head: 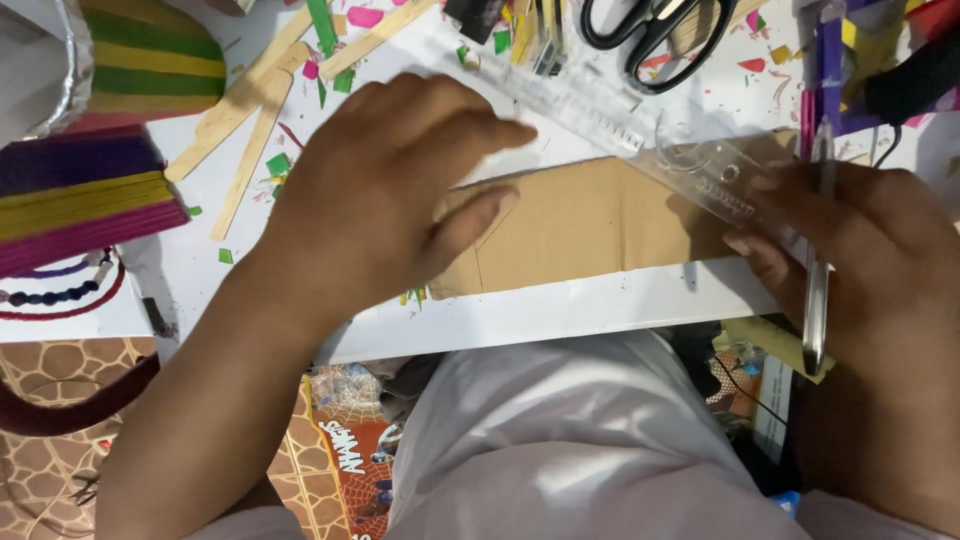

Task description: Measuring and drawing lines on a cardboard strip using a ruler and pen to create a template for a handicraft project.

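A brown piece of cardboard lies on the white table near its front edge. My left hand rests flat on the cardboard's left end, fingers spread and pressing down. A clear plastic ruler runs slantwise from the upper middle down to my right hand. That hand pins the ruler's lower end with its fingertips and grips a clear pen, which points toward me. A faint pencil line shows on the cardboard.
Black-handled scissors lie at the back. Plain wooden craft sticks and coloured paper scraps are scattered behind my left hand. A stack of purple, yellow and pink sticks sits at the left. Beads lie below it.
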